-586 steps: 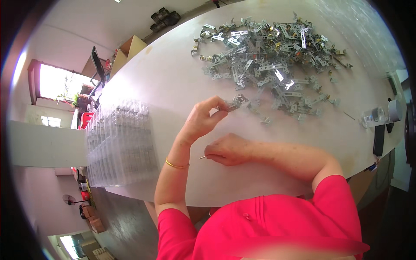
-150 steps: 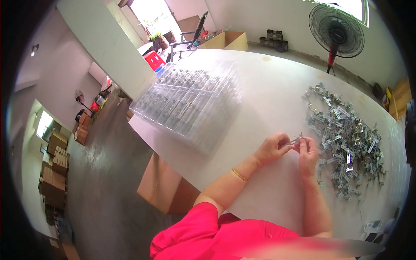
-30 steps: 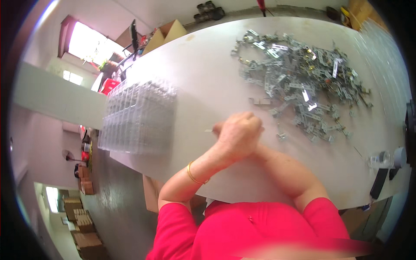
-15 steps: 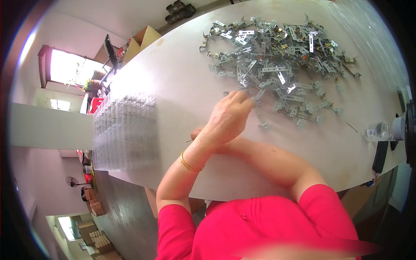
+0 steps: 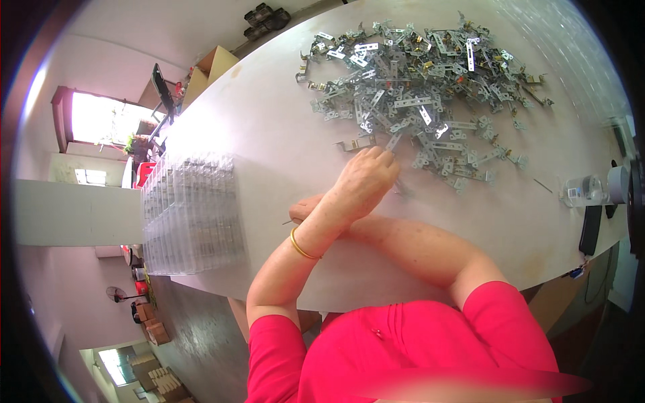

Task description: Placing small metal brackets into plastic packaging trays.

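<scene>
My left hand [image 5: 368,180], with a gold bangle on its wrist, reaches to the near edge of a pile of metal brackets [image 5: 410,74]. Its fingers are closed on a small flat metal bracket [image 5: 394,141], whose far end sticks out past the fingertips. A hooked metal piece [image 5: 357,144] lies just beside the knuckles. Under the left forearm crosses my right arm, and my right hand [image 5: 307,207] shows partly on the other side, fingers curled. A thin metal rod [image 5: 287,222] pokes out of it; the rest of that grip is hidden.
A stack of clear plastic trays [image 5: 191,215] stands at the table's left edge. To the right are a clear bottle [image 5: 583,191], a dark phone-like slab [image 5: 590,230] and a loose thin rod [image 5: 543,185]. Clear plastic film [image 5: 564,60] lies along the far right.
The view has shifted slightly. My left hand has moved a little toward me, and a bracket now shows at its fingertips. My right hand stays under the left forearm, somewhat more visible.
</scene>
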A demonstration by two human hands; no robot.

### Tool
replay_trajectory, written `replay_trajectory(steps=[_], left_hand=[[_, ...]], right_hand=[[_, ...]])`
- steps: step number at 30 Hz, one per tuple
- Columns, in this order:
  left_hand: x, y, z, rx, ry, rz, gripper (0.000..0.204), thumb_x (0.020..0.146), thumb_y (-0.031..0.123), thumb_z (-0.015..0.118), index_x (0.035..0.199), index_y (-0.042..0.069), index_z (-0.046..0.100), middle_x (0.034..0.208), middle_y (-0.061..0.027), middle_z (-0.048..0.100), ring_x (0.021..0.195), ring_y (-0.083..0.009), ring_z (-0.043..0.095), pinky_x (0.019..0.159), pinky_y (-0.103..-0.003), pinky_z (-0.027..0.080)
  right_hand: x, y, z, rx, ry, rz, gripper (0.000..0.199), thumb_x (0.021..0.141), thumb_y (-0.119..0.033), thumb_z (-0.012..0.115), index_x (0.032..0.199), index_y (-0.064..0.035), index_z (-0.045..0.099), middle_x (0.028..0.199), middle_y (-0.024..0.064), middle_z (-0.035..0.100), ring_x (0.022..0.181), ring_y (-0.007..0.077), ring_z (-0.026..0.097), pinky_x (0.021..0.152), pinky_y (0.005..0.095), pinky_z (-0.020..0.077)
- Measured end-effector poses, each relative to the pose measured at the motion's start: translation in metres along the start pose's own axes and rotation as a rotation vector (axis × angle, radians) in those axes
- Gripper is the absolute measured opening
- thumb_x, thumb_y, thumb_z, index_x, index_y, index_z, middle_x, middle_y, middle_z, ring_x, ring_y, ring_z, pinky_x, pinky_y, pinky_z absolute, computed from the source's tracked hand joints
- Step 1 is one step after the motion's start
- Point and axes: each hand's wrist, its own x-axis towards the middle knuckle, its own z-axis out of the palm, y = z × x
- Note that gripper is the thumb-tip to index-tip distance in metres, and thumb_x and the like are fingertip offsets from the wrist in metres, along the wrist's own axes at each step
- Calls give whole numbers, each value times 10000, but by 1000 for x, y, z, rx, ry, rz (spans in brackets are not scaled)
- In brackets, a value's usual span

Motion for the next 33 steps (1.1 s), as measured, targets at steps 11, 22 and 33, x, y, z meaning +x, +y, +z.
replay_trajectory(steps=[11, 22, 33], left_hand=[[-21, 7, -31, -134, 132, -127, 52, 819, -5, 605, 856, 16, 576, 1043, -116, 654, 1032, -279, 620, 905, -359, 473], [-82, -57, -47, -1304, 442, -787, 51, 903, -3, 613, 930, 8, 571, 1004, -182, 690, 918, -204, 693, 796, -317, 557], [-136, -116, -4, -1695, 811, -665, 271, 895, 28, 648, 1155, -16, 588, 955, -117, 687, 866, -217, 690, 806, -342, 555]], right_hand=[[-1, 3, 4, 283, 43, -10, 157, 858, -146, 618, 883, -56, 493, 800, 49, 497, 737, 185, 487, 640, 352, 385], [4, -20, -2, -153, -45, 235, 147, 935, -109, 512, 1014, -106, 636, 941, 116, 655, 885, 335, 631, 770, 444, 496], [5, -19, -27, 120, -84, 249, 86, 888, -107, 606, 927, -72, 674, 836, 70, 651, 757, 197, 625, 709, 326, 507]])
